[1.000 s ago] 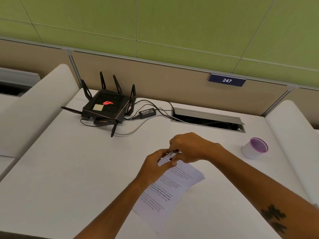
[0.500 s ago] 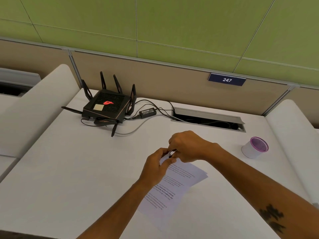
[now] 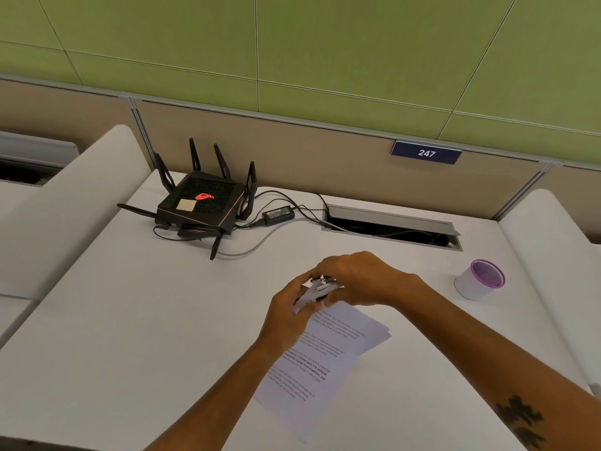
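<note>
A few printed paper sheets (image 3: 328,349) hang slightly fanned above the white desk (image 3: 146,320), held by their top corner. My left hand (image 3: 287,312) grips that corner from the left. My right hand (image 3: 354,278) curls over the same corner from the right and pinches a small dark and silver clip (image 3: 322,283) against the paper. The clip is mostly hidden by my fingers.
A black router (image 3: 201,203) with several antennas and a red glowing logo stands at the back left, its power brick (image 3: 278,214) and cables running to a cable hatch (image 3: 390,226). A white cup with a purple rim (image 3: 481,279) stands at the right. Padded dividers flank the desk.
The sheets' top corner has bent upward between my hands and more of the clip shows. Both hands stay in nearly the same place.
</note>
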The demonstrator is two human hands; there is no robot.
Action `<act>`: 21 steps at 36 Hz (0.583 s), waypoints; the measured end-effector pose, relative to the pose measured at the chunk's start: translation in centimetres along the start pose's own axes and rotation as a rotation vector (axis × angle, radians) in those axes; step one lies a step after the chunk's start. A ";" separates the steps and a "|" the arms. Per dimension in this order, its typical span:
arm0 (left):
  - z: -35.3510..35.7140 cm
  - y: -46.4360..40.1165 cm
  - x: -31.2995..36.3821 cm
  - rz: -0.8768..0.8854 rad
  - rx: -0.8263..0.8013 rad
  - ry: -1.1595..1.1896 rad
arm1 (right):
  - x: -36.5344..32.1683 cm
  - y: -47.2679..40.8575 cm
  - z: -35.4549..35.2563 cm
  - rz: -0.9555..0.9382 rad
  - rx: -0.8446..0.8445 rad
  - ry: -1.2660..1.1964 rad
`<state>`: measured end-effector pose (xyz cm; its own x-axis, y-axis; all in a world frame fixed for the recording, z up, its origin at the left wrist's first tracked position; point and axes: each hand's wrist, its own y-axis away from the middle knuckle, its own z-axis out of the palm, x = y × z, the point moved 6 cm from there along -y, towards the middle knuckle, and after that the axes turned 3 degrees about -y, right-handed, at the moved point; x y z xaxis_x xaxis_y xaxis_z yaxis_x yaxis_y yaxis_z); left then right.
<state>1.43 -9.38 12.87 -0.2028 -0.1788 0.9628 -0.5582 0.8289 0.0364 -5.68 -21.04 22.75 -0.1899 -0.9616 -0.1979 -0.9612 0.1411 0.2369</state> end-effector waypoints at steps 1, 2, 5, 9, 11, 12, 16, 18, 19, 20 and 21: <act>-0.1 -0.2 -0.3 -0.006 0.014 -0.011 | 0.3 0.1 0.1 0.025 0.011 -0.022; -0.2 -0.2 -0.5 -0.013 0.020 -0.022 | 0.7 0.1 0.2 0.054 0.024 -0.042; -0.6 0.1 -0.4 -0.056 -0.002 -0.035 | 2.1 0.4 0.5 0.166 0.088 -0.117; -1.2 0.4 -0.6 -0.158 0.025 0.025 | 3.6 1.2 1.0 0.318 0.246 -0.432; -1.4 0.4 -0.8 -0.194 0.061 0.061 | 3.7 1.6 1.1 0.349 0.355 -0.569; -1.5 0.4 -0.8 -0.210 0.075 0.080 | 3.5 1.9 1.2 0.360 0.414 -0.619; -1.9 0.4 -0.8 -0.272 0.117 0.173 | 1.9 3.4 1.7 0.367 0.609 -0.764; -2.1 0.4 -0.7 -0.288 0.146 0.222 | 1.0 4.1 2.2 0.362 0.696 -0.772; -2.2 0.4 -0.6 -0.294 0.157 0.243 | 0.5 4.4 2.6 0.366 0.733 -0.767; -2.3 0.3 -0.6 -0.300 0.166 0.263 | 0.1 4.7 3.1 0.374 0.763 -0.756; -2.3 0.4 -0.4 -0.305 0.174 0.280 | -0.3 4.9 3.6 0.385 0.788 -0.744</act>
<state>3.18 -7.78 13.06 0.2040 -0.2311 0.9513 -0.6904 0.6550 0.3072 -11.02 -19.22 20.57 -0.3170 -0.4826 -0.8165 -0.6223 0.7555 -0.2049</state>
